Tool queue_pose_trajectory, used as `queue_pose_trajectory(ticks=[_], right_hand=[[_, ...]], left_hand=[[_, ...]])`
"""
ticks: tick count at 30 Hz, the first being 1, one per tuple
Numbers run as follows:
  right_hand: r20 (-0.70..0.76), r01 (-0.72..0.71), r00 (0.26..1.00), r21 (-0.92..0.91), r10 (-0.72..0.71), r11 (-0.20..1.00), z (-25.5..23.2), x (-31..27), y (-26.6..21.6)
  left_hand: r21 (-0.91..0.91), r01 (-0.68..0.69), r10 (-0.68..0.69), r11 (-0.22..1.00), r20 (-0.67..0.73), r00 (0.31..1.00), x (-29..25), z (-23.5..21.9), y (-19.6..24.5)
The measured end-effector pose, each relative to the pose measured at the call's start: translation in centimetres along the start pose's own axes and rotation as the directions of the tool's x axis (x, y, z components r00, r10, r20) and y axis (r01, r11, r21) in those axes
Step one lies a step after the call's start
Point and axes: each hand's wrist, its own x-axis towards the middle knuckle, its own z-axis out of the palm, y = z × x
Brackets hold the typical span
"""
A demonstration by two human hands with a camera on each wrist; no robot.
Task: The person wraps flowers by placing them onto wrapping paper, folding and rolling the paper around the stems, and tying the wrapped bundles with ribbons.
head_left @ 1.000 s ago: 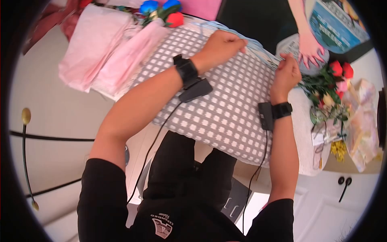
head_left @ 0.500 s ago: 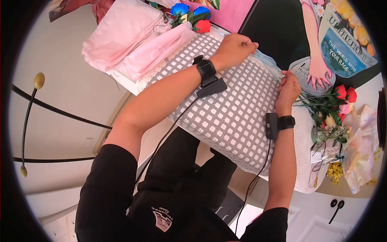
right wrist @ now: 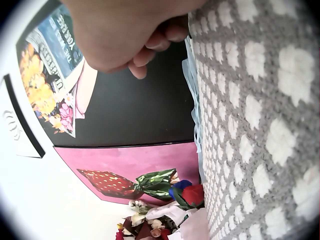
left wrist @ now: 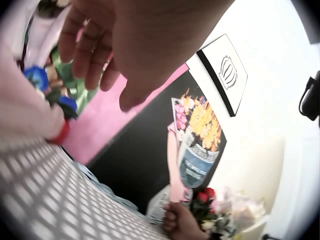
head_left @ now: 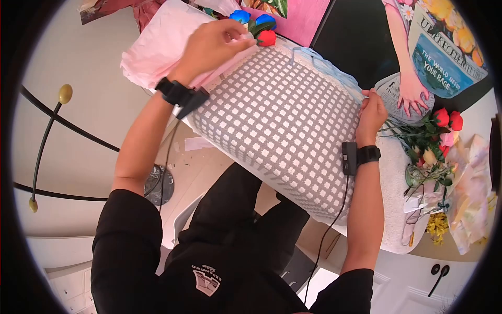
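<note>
A grey cushion (head_left: 282,125) with white checks lies on the table before me. Along its far edge runs a light blue ribbon (head_left: 329,70) in loose strands. My right hand (head_left: 372,118), at the cushion's far right corner, pinches the ribbon's end between thumb and curled fingers. Off to the left my left hand (head_left: 214,49) hangs over the pink wrapping paper (head_left: 162,44), its fingers loosely bent and holding nothing in the left wrist view. Just beyond its fingertips are artificial roses, a red rose (head_left: 266,37) and a blue rose (head_left: 265,22).
Behind the cushion stand a pink painting (head_left: 298,21) and a black painting (head_left: 361,42) with a painted arm and bouquet. On the right lie a bunch of roses (head_left: 436,136) and pale iridescent wrapping (head_left: 468,193). A cable (head_left: 327,235) hangs from my right wrist.
My left hand has let go of the ribbon at the cushion's far edge and moved left over the pink paper. The right hand stays at the ribbon's right end.
</note>
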Motion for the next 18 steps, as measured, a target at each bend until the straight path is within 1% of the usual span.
queue_pose_trajectory(ticks=[1,2,4,5,7,8,10,11,12,13,14,15,16,17,18], right_hand=[[0.013,-0.001,1.000,-0.002,0.001,1.000,0.0,-0.2,0.0],[0.012,-0.004,1.000,0.000,0.004,1.000,0.0,-0.4,0.0],[0.025,-0.002,1.000,0.005,0.002,1.000,0.0,-0.4,-0.1],[0.025,0.003,1.000,0.006,-0.003,1.000,0.2,-0.3,-0.3],[-0.002,0.019,1.000,-0.028,-0.019,0.999,0.0,-0.4,-0.3],[-0.007,0.020,1.000,-0.035,-0.020,0.999,-0.2,-0.5,-0.2],[0.020,0.070,0.997,-0.074,-0.069,0.995,-0.7,-0.2,-0.1],[0.017,0.073,0.997,-0.081,-0.071,0.994,-0.8,-0.1,0.2],[0.015,0.155,0.988,-0.115,-0.154,0.981,-0.7,0.1,0.6],[0.014,0.236,0.971,-0.145,-0.237,0.961,-0.6,0.4,0.7],[0.061,0.229,0.973,-0.311,-0.221,0.922,-0.9,0.7,0.7],[0.061,0.226,0.974,-0.311,-0.218,0.923,-1.0,0.8,1.0],[0.171,0.344,0.939,-0.432,-0.298,0.834,-1.0,0.7,1.3],[0.290,0.459,0.888,-0.529,-0.357,0.714,-1.0,0.7,1.5],[0.290,0.459,0.888,-0.530,-0.356,0.713,-1.2,0.6,1.7]], left_hand=[[0.239,0.051,-0.045,0.970,-0.031,0.998,-0.4,-1.0,-0.6],[0.241,0.050,-0.045,0.969,-0.028,0.999,-1.2,-1.3,-1.4],[0.382,0.118,-0.122,0.916,-0.014,0.992,-2.6,-0.8,-3.3],[0.381,0.118,-0.120,0.917,-0.019,0.993,-3.0,-0.8,-3.6],[0.487,0.105,-0.129,0.867,0.017,0.991,-3.8,-0.5,-3.9],[0.480,0.101,-0.126,0.871,0.021,0.992,-3.8,-0.5,-4.1],[0.473,0.130,-0.198,0.872,0.098,0.975,-3.5,-0.7,-4.5],[0.465,0.128,-0.196,0.876,0.100,0.976,-3.5,-0.7,-5.3],[0.428,0.127,-0.195,0.895,0.119,0.973,-3.5,-0.6,-6.2],[0.393,0.125,-0.192,0.911,0.137,0.972,-3.1,-0.7,-6.2],[0.394,0.122,-0.189,0.911,0.134,0.973,-2.7,-0.9,-6.3],[0.368,0.138,-0.214,0.919,0.173,0.962,-2.6,-1.1,-6.5],[0.343,0.156,-0.239,0.926,0.213,0.947,-2.6,-1.2,-6.5],[0.343,0.157,-0.241,0.926,0.217,0.946,-2.8,-1.1,-6.7],[0.288,0.153,-0.208,0.945,0.169,0.963,-2.9,-1.1,-6.9]])
